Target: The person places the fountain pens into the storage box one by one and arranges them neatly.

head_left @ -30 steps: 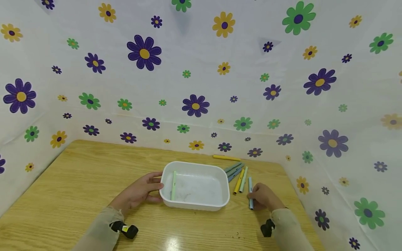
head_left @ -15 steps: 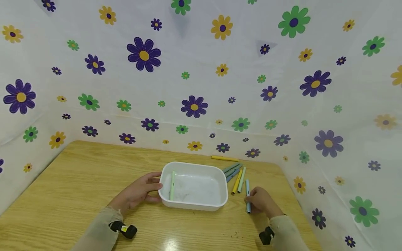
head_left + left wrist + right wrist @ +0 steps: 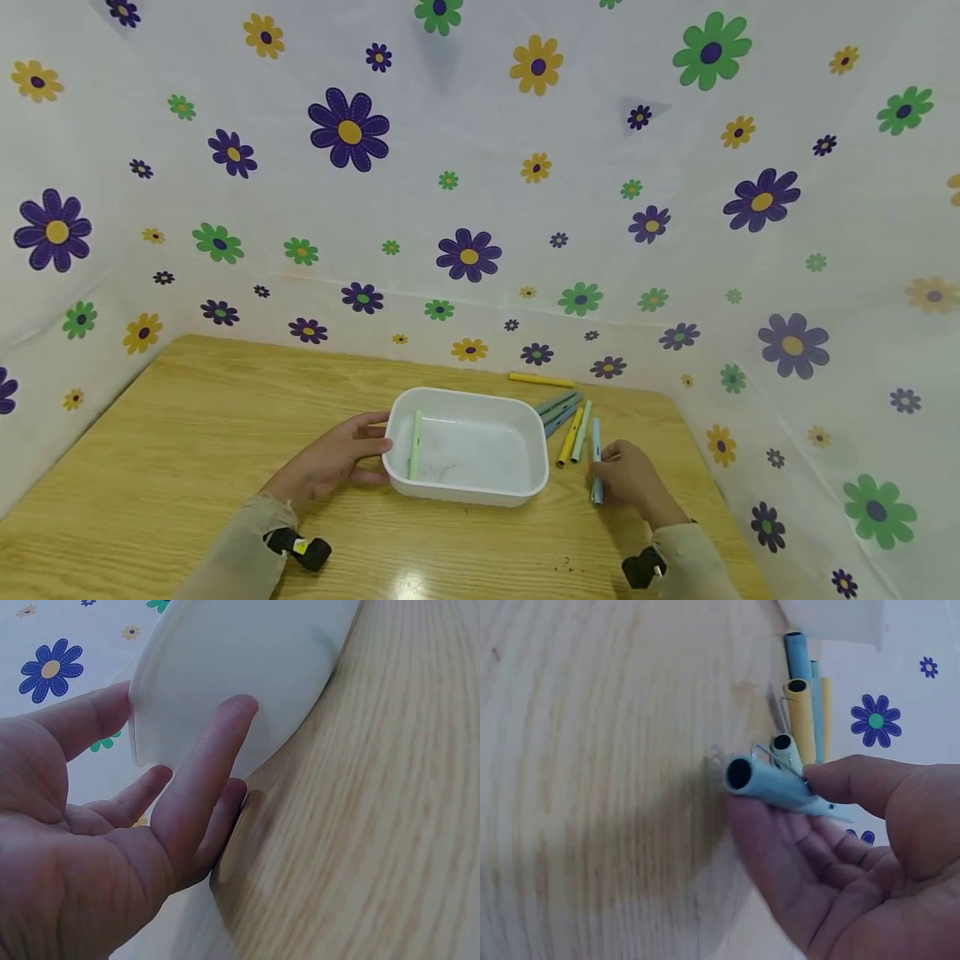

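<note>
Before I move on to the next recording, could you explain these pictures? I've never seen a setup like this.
There is no machine: a person's bare left hand and right hand do the work. The wide picture comes from a camera worn on the head; each close-up comes from a wrist camera. On the wooden table stands a white tray with one pale green tube, pen-like, inside it. More tubes in yellow, green and blue lie near its back right corner, in front of a flower-printed sheet. The left hand touches the tray's left side; the right holds a light blue tube between thumb and fingers.
</note>
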### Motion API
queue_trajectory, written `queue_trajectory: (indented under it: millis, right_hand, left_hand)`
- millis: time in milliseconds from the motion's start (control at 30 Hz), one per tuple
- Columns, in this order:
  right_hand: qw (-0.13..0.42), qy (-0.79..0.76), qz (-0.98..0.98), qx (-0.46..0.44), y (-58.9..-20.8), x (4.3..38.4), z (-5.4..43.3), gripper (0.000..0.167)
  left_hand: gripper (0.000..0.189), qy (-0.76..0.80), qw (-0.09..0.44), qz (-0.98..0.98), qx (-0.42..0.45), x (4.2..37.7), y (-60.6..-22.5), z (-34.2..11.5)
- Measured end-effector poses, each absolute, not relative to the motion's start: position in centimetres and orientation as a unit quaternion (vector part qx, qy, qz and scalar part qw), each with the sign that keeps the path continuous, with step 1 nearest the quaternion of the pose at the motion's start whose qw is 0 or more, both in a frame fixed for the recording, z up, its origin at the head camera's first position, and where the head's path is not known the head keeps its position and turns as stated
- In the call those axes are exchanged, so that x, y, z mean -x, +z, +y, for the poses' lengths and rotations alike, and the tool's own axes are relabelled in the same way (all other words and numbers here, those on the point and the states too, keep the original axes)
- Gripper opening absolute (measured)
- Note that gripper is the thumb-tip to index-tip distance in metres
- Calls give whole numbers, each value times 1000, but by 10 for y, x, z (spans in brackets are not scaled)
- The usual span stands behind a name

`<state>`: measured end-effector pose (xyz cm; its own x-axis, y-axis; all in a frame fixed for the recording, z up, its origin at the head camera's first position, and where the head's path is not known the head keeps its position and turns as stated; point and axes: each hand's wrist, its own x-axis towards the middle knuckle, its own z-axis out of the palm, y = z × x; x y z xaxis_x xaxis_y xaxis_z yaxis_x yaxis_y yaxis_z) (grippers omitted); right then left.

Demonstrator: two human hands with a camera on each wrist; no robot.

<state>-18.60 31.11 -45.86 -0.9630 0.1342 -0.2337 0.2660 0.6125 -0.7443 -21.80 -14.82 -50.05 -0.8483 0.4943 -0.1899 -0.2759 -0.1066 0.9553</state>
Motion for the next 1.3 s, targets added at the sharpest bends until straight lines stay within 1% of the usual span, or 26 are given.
queue_trajectory:
  millis: [200,267,400,933,1300]
  right_hand:
    - [57,-463,880,-90,-452,191,311,53]
    - [46,-464,881,-80,-449,192,310,57]
    - [25,-465,882,-71,-444,192,307,58]
    - [-16,-483,873,-60,-425,197,286,60]
    - [-26,-504,862,-41,-418,198,259,60]
  left_hand:
    - [76,739,260,616,-84,220,-503,-149]
    - [76,739,259,616,-85,220,-503,-149]
    - [75,739,259,616,-87,220,-503,-148]
    - [74,741,260,613,-89,220,-504,-149]
    - [73,743,261,610,-89,220,-505,-149]
